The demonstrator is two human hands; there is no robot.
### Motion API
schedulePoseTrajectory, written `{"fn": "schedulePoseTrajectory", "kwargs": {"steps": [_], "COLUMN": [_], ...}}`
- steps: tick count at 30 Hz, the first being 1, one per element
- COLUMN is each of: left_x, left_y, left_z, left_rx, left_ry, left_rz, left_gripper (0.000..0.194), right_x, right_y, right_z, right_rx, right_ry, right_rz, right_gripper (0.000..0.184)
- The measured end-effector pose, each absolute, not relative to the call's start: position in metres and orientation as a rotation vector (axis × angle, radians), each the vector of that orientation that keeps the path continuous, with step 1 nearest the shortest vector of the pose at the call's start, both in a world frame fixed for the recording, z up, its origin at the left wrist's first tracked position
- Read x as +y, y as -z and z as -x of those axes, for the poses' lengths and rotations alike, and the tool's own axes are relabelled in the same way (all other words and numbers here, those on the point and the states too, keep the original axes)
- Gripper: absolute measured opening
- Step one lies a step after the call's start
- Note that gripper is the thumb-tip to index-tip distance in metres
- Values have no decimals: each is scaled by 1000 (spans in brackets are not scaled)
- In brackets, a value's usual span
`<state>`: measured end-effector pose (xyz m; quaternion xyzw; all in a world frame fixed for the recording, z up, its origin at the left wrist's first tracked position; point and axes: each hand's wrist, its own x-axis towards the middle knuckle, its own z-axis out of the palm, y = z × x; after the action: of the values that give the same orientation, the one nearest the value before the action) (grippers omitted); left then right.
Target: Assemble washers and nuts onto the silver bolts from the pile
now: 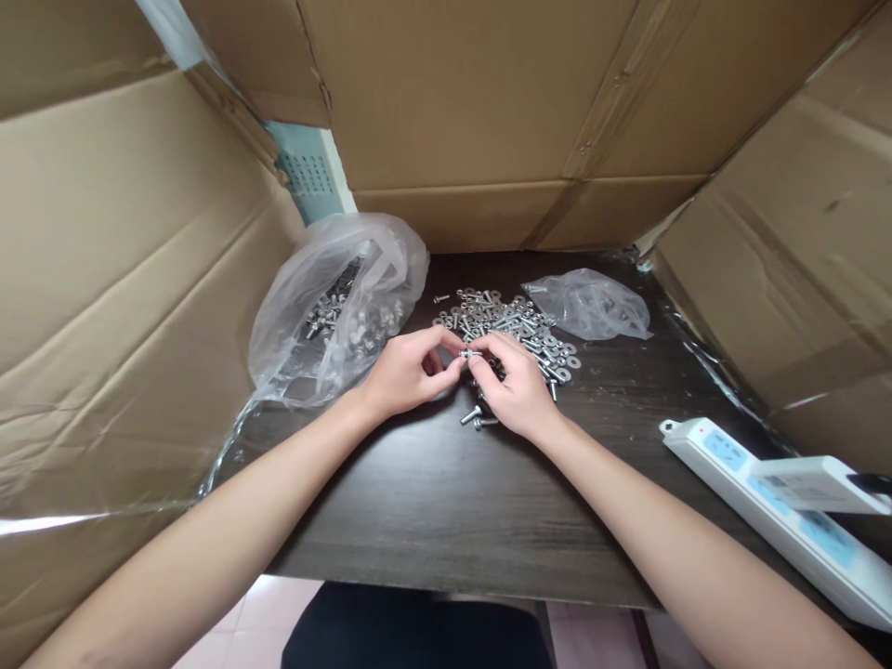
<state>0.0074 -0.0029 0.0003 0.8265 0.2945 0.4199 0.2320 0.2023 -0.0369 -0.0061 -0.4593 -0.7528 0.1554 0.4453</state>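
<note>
Between the fingertips of both hands is a small silver bolt [471,353], held roughly level above the table. My left hand [414,370] pinches its left end, where a nut or washer may sit, too small to make out. Thumb and forefinger of my right hand [512,376] close on the right end. Just behind the hands spreads a loose pile of bolts, nuts and washers [512,321]. A few bolts [472,415] lie nearer, below my right hand. To the left, a clear plastic bag [279,344] holds many metal fasteners.
A smaller clear bag [592,305] lies behind the pile at right. A white power strip [725,465] with a plugged-in adapter [808,483] rests on the right of the dark table [418,520]. Cardboard walls [474,102] enclose the left, back and right.
</note>
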Motion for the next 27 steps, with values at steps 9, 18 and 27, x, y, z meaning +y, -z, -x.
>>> {"fn": "schedulePoseTrajectory", "kwargs": {"steps": [9, 18, 27], "left_x": [-3, -3, -4], "left_y": [0, -1, 0], "left_z": [-6, -7, -8], "left_rx": [802, 806, 819], "left_ry": [-1133, -1148, -1140], "left_rz": [-2277, -2273, -2267], "left_gripper": [11, 10, 9], "right_x": [-37, -38, -38], "right_y": [6, 4, 3], "right_z": [-203, -202, -202], "right_rx": [-1874, -1863, -1853], "right_ry": [-380, -386, -384], "right_rz": [1153, 1136, 1118], "right_gripper": [15, 11, 7]}}
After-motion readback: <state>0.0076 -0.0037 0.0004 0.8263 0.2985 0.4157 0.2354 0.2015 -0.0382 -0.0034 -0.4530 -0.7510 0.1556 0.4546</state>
